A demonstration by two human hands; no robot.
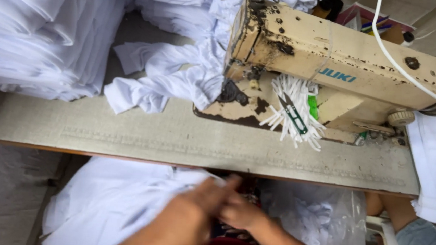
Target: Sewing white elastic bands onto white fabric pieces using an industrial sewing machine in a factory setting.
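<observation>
Fingers of both hands, left hand [185, 220] and right hand [242, 214], apparently gripped the crumpled white garment [115, 202] below the worktop [176, 135].

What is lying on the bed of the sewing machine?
On the sewing machine bed lies a bundle of white strips with thread snips on top. White cloth bunches by the needle end, hiding the needle plate.

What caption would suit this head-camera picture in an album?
Both hands, left hand and right hand, gather white cloth below the table edge, before a worn cream sewing machine.
</observation>
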